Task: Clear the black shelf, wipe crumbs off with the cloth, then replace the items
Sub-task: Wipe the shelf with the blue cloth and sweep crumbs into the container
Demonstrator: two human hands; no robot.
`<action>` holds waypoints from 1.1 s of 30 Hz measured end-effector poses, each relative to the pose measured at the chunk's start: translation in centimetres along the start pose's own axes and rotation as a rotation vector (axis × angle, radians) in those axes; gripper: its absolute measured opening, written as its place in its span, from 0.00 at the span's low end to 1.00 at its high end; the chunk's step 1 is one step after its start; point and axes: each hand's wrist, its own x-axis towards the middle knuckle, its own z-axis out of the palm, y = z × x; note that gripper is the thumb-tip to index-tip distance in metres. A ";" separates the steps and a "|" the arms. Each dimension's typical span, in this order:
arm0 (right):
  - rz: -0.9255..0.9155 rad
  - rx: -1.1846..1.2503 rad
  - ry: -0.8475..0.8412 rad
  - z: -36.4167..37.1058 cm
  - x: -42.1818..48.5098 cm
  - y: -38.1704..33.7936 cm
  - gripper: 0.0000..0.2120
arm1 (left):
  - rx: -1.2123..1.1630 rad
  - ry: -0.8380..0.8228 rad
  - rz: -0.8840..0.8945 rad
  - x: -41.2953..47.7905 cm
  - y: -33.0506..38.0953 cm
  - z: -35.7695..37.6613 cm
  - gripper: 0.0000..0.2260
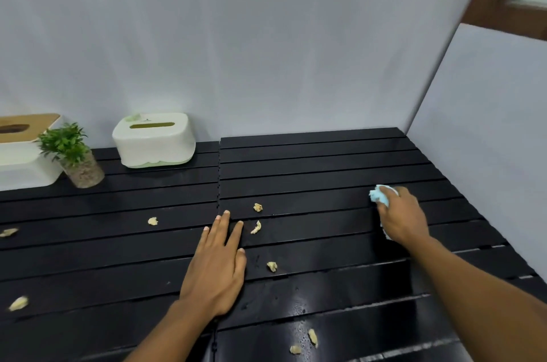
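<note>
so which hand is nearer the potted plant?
Left. The left hand lies flat mid-shelf, right of the potted plant and nearer the camera. The right hand, on the blue cloth, is far across.

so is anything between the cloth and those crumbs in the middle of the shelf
Nothing visible. The right hand presses the blue cloth on the black shelf, and bare slats run from it to the nearest crumbs. The left hand lies flat just beyond them.

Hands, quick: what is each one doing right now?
Left hand: open, flat on the black shelf, holding nothing.
Right hand: closed on the blue cloth, pressed to the shelf.
</note>
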 end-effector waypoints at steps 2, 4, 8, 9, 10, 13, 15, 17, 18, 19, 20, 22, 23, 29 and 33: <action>-0.071 0.041 0.069 1.1 0.1 -1.6 0.15 | 0.007 -0.007 -0.001 0.2 0.0 -0.1 0.33; -0.136 0.061 0.055 2.3 -0.1 -3.7 0.16 | 0.027 -0.025 0.004 0.1 0.1 0.0 0.33; -0.298 0.115 -0.036 4.8 -1.5 -8.6 0.20 | 0.046 -0.038 0.005 0.2 0.2 0.0 0.33; -0.339 0.131 -0.060 5.3 -2.1 -10.4 0.20 | 0.044 -0.037 0.007 0.2 0.2 0.0 0.33; -0.387 0.149 -0.084 5.9 -2.8 -12.2 0.21 | 0.044 -0.039 0.011 0.1 0.3 -0.1 0.34; -0.556 0.231 -0.180 7.1 -4.6 -16.4 0.20 | 0.039 -0.056 0.034 0.2 -0.1 -0.2 0.34; -0.569 0.354 -0.257 6.9 -4.6 -17.4 0.18 | 0.037 -0.060 0.047 0.5 -1.3 -0.5 0.33; -0.496 0.473 -0.209 5.9 -3.2 -16.9 0.18 | 0.060 -0.066 0.036 0.9 -3.2 -1.0 0.32; -0.454 0.463 -0.132 5.4 -2.0 -16.3 0.18 | 0.077 -0.075 0.020 0.9 -4.1 -1.2 0.32; -0.416 0.386 -0.052 5.0 -0.6 -15.4 0.18 | 0.096 -0.083 0.009 0.9 -4.7 -1.3 0.32; -0.382 0.260 -0.006 4.7 0.9 -14.5 0.19 | 0.110 -0.089 0.003 0.9 -5.1 -1.4 0.31; -0.304 0.040 -0.032 5.0 3.0 -12.8 0.20 | 0.125 -0.091 0.005 0.7 -5.0 -1.4 0.30; -0.273 0.009 -0.066 5.5 3.6 -12.4 0.20 | 0.127 -0.089 0.005 0.7 -4.9 -1.3 0.30; -0.490 0.085 -0.130 8.7 2.7 -16.9 0.20 | 0.139 -0.079 0.008 0.9 -4.9 -1.2 0.29; -0.697 0.163 -0.258 9.7 -0.5 -22.1 0.21 | 0.144 -0.088 0.011 0.9 -5.0 -1.2 0.30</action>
